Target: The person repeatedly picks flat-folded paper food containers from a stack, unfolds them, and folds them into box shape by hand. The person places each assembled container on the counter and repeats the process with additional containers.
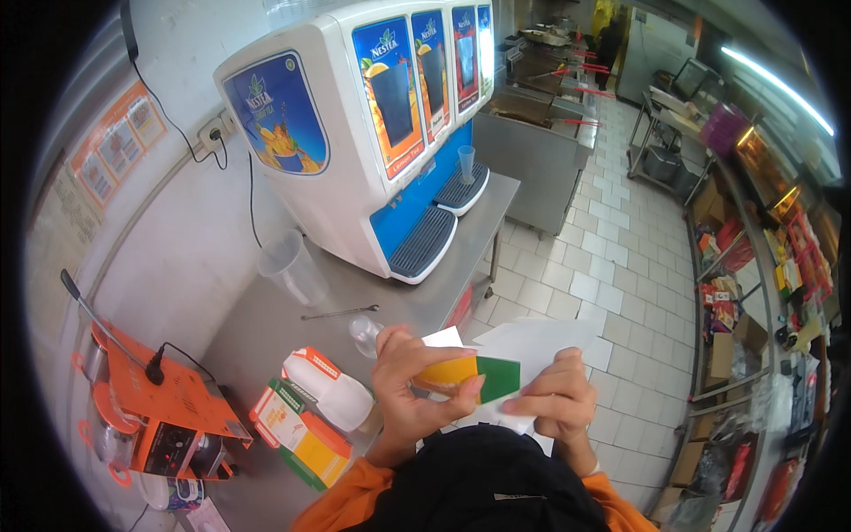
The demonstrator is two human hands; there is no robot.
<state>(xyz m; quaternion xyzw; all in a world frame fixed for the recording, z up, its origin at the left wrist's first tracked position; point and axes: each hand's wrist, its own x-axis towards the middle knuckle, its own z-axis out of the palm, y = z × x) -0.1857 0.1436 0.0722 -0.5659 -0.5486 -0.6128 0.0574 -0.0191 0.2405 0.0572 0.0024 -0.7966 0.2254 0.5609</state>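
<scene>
Head view shows me a boxy white-and-blue drinks dispenser [355, 133]; on its near side, held aloft, is a yellow, green and white paperboard piece [499, 378]. Left hand [409, 386] pinches the yellow part; right hand [562, 395] curls nearly closed on the white side, presumably steadying both ends.

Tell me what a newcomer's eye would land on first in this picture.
Probably the big white drinks dispenser with blue and yellow picture panels, standing on the grey metal table at upper centre. The bright orange box-shaped appliance at lower left likely comes next. Then, at lower centre, the flat yellow-and-green card piece pinched in the person's left grip, with the right grip beside it.
</scene>
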